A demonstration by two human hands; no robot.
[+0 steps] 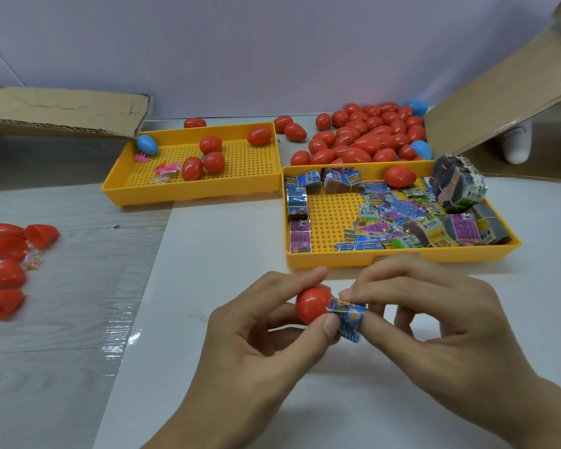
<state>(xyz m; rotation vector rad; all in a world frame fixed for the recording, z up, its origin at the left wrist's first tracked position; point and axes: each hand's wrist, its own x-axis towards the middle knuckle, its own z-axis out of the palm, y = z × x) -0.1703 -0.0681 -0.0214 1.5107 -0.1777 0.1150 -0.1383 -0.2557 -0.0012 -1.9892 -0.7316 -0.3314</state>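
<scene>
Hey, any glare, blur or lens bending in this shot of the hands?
Head view: soft even light; a small highlight on the red plastic egg in the left hand; glare streaks on the clear plastic film at left; print on the blue paper wrapper that the right hand pinches is too soft to read; lines bow slightly toward the borders.

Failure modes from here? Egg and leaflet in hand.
1. The left hand grips the red egg by fingertips only; the glossy shell might slip and roll across the white table.
2. The right hand pinches the folded leaflet against the egg; it looks bunched and could crease or tear.
</scene>
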